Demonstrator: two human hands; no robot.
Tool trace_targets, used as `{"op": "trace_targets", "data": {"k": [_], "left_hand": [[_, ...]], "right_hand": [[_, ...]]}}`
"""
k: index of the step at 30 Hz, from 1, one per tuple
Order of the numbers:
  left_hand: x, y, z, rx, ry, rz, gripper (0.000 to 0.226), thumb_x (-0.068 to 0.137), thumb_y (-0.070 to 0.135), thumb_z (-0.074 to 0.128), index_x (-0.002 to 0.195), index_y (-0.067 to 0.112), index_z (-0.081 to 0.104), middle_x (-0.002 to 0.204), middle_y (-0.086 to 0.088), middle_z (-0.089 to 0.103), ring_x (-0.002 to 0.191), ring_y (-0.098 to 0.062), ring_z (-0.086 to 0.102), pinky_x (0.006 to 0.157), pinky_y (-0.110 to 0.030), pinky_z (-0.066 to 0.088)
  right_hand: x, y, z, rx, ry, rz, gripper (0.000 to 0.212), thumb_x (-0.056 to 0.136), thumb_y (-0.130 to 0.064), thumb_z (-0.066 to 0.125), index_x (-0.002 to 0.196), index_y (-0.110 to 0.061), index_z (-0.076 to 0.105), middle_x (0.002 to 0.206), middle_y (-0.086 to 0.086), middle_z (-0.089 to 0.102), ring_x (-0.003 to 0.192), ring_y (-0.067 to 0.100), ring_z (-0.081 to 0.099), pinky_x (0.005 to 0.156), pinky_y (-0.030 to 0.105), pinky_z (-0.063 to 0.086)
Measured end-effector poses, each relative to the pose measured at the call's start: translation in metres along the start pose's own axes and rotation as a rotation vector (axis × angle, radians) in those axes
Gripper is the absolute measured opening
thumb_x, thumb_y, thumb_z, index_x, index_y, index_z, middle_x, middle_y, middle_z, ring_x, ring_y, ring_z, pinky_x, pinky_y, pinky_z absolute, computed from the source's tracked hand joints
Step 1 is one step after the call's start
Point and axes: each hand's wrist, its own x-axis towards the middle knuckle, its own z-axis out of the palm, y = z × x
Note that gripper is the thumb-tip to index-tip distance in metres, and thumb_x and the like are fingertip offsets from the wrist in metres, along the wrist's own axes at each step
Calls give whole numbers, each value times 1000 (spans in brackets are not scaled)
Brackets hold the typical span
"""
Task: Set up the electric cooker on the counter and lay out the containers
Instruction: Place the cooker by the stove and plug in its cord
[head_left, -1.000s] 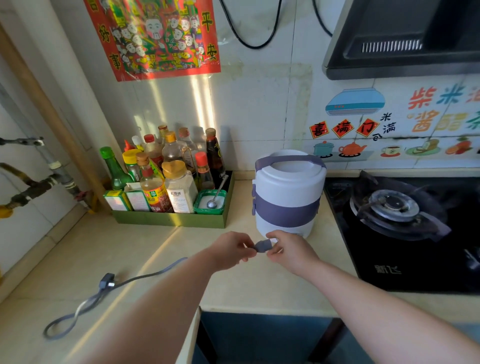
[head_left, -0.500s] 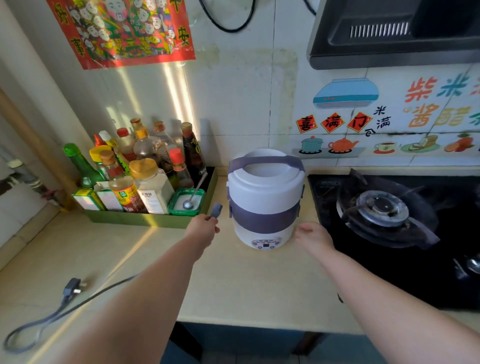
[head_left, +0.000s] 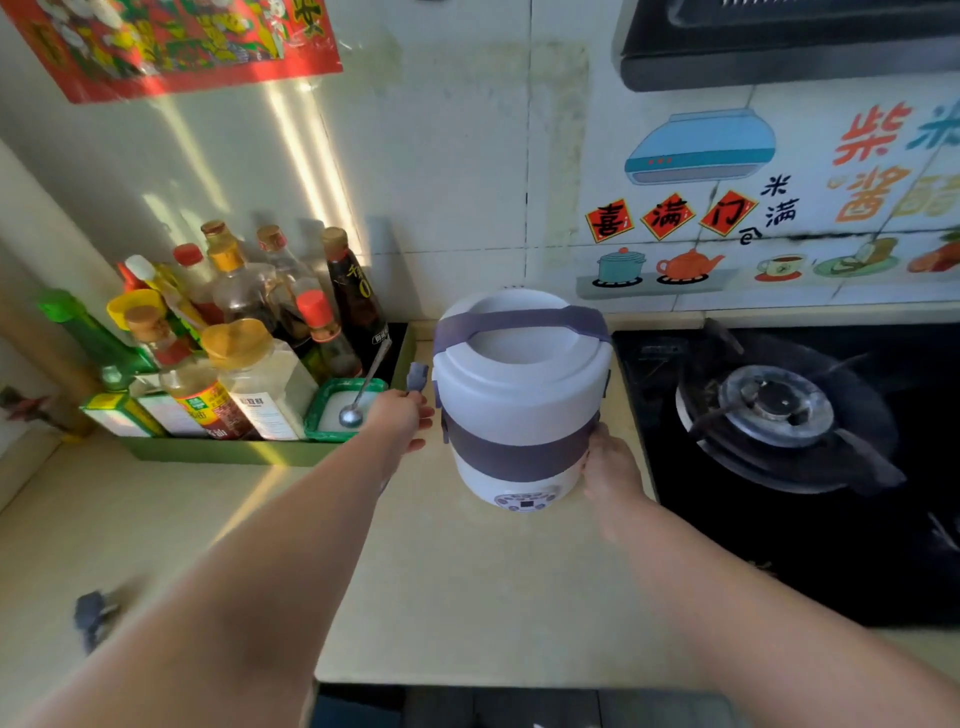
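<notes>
The white electric cooker (head_left: 519, 400) with a purple band and purple carry handle stands upright on the beige counter (head_left: 467, 597), its control panel facing me. My left hand (head_left: 402, 418) is just left of the cooker and grips the grey cord connector (head_left: 417, 375), which points up beside the cooker's side. My right hand (head_left: 610, 465) rests against the cooker's lower right side. The cord's wall plug (head_left: 92, 613) lies blurred on the counter at the lower left.
A green tray (head_left: 218, 451) of sauce bottles and a salt tub with a spoon (head_left: 358, 397) stands left of the cooker. A black gas hob (head_left: 779, 415) lies close on the right. A range hood (head_left: 779, 47) hangs overhead. The counter's front edge is near me.
Both hands moved from in front of the cooker to its sides: the left carried the connector up to the cooker's left, the right let go and reached the cooker's right side. The view shifted closer.
</notes>
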Motion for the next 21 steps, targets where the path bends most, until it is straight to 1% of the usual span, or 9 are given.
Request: {"op": "trace_targets", "data": {"k": [2,5,7,8,10,13,15,18,21], "left_hand": [[7,5,2,5,-79,21,29,98,15,36,119,9,56,101,-6,65,81,-18,59,64,-27,42],[18,11,5,-12,-182,40,26,93,9,37,101,8,62,86,-10,65,79,-25,59,68,-32,47],[23,13,9,-33,-243,47,28,90,4,33,84,4,60,68,-12,60,62,-30,55,54,-28,49],[24,14,10,-34,-267,54,30,89,3,30,78,3,58,60,-12,56,52,-30,52,46,-26,46],[26,17,14,-43,-302,61,33,90,5,27,70,2,53,50,-13,51,38,-29,46,37,-25,40],[27,19,15,-101,-335,43,37,94,8,25,73,0,55,45,-10,50,30,-27,44,30,-23,36],[25,18,15,-109,-331,60,37,95,7,26,76,-2,57,45,-9,50,30,-26,43,30,-23,35],[23,14,16,-105,-324,78,34,93,7,28,79,-3,58,60,-14,50,40,-28,43,33,-27,37],[19,6,15,-126,-301,75,34,93,12,33,90,-7,60,66,-22,51,44,-32,47,37,-31,42]], "right_hand": [[1,1,5,19,44,14,60,90,-54,25,120,-13,56,117,11,64,106,32,59,87,40,45],[-1,5,10,54,125,0,56,94,-49,25,116,-9,57,111,10,65,103,30,59,84,37,44],[-7,6,15,121,161,-7,53,94,-48,27,116,-10,57,110,8,64,102,29,58,85,37,43],[-12,7,17,163,162,-7,51,93,-48,27,117,-13,57,112,6,63,103,28,57,86,37,43],[-20,6,22,256,143,-12,47,94,-47,28,122,-21,54,118,0,61,106,23,56,87,35,43],[-28,5,29,389,97,1,44,95,-50,29,129,-33,50,125,-9,60,111,17,57,94,35,45],[-31,3,32,430,79,27,45,96,-51,29,133,-35,47,128,-12,58,114,14,55,97,33,43],[-31,0,32,432,77,62,48,94,-55,30,134,-35,48,131,-9,58,117,16,55,95,31,43],[-30,-4,22,367,64,40,48,93,-56,27,133,-36,46,128,-8,58,115,17,55,92,33,43]]}}
